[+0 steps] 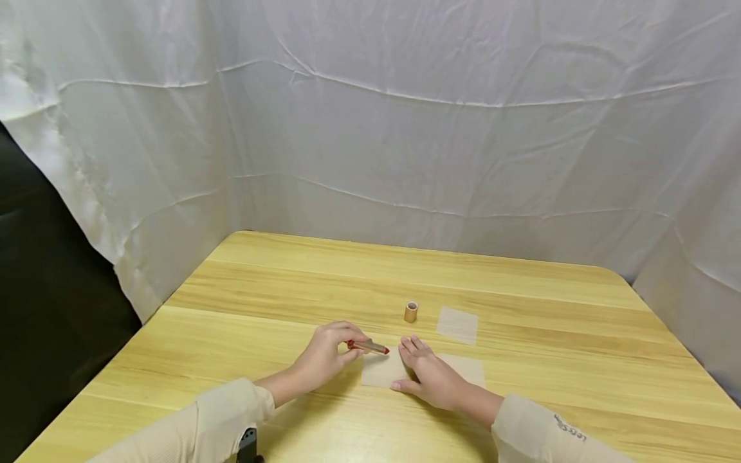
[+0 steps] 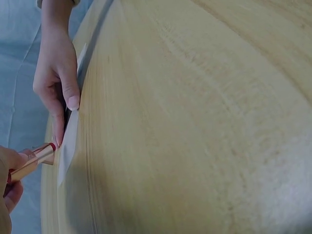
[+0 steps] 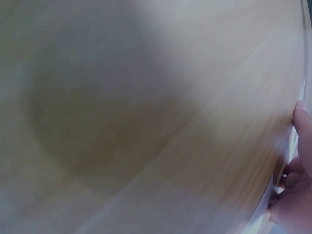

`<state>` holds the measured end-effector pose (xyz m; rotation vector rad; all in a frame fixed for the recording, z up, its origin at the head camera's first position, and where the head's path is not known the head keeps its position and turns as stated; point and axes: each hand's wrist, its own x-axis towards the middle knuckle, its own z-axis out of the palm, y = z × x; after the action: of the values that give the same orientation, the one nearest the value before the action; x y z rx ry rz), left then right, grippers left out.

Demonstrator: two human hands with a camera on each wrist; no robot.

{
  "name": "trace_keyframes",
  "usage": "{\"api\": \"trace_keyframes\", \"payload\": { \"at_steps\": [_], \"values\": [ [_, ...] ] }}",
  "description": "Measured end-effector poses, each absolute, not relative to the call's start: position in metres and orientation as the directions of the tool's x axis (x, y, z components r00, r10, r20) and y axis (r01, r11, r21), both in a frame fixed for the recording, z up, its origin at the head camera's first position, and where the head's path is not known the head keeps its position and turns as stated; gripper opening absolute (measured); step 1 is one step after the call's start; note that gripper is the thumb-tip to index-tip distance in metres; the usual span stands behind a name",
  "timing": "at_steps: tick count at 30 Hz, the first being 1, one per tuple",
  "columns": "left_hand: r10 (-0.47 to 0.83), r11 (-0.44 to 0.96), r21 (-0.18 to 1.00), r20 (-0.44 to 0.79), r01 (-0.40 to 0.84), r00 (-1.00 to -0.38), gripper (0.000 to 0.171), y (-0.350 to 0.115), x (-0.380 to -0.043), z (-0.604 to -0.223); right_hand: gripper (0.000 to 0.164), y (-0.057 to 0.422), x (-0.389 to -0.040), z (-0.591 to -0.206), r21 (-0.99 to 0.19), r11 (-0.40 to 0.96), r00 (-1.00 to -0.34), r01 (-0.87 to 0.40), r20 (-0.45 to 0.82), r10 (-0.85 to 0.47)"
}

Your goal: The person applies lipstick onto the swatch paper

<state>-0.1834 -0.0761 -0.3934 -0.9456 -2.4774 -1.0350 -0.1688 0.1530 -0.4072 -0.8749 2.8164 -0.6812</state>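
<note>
My left hand (image 1: 330, 354) pinches a gold lipstick (image 1: 370, 347) with a red tip, held over the left part of a pale thin sheet (image 1: 382, 374). In the left wrist view, the lipstick (image 2: 36, 162) points toward the other hand. My right hand (image 1: 431, 378) rests on that sheet with its fingers stretched out, covering the sheet's middle. Only part of the right hand (image 3: 297, 180) shows at the edge of the right wrist view. Whether the lipstick's tip touches the sheet, I cannot tell.
A small copper-coloured hollow cylinder (image 1: 411, 312) stands upright beyond the hands. To its right lies a smaller pale square sheet (image 1: 457, 325). All rest on a wood-grain table (image 1: 347, 263); white cloth (image 1: 405, 148) hangs behind it and at the sides.
</note>
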Motion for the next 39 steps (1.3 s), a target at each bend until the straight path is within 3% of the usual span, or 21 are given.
{"api": "trace_keyframes", "payload": {
  "at_steps": [15, 39],
  "values": [
    [0.576, 0.505, 0.447, 0.464, 0.739, -0.673, 0.019, -0.069, -0.186, -0.392, 0.07, 0.153, -0.169, -0.407, -0.436, 0.725, -0.814, -0.533, 0.031, -0.58],
    [0.615, 0.52, 0.357, 0.474, 0.776, -0.63, 0.019, -0.064, -0.19, -0.391, 0.071, 0.154, -0.169, -0.407, -0.434, 0.731, -0.819, -0.527, 0.03, -0.573]
  ]
}}
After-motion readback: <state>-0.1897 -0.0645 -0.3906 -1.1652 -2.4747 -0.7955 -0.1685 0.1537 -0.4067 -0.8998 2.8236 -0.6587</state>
